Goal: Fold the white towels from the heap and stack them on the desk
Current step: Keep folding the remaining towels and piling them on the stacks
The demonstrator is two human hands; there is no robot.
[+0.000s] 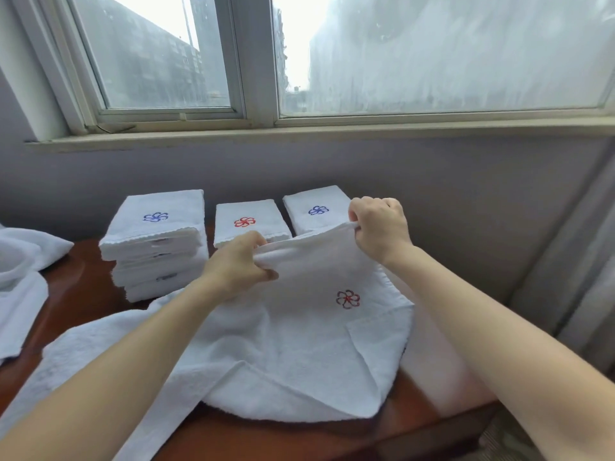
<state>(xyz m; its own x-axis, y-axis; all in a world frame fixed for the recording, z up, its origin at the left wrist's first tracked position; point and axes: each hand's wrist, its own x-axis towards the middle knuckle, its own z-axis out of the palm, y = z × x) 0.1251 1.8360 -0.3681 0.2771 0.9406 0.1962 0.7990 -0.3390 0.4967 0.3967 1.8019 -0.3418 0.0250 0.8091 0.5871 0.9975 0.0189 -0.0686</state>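
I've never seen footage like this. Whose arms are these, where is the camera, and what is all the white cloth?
There is no machine here. A person wears one camera on the head, looking forward and down, so the bare arms are their own. The left hand and right hand each pinch the far edge of a white towel, whose near part lies on the brown desk. Behind it stand three stacks of folded towels: a tall stack, a middle stack and a right stack. At the left lie loose towels.
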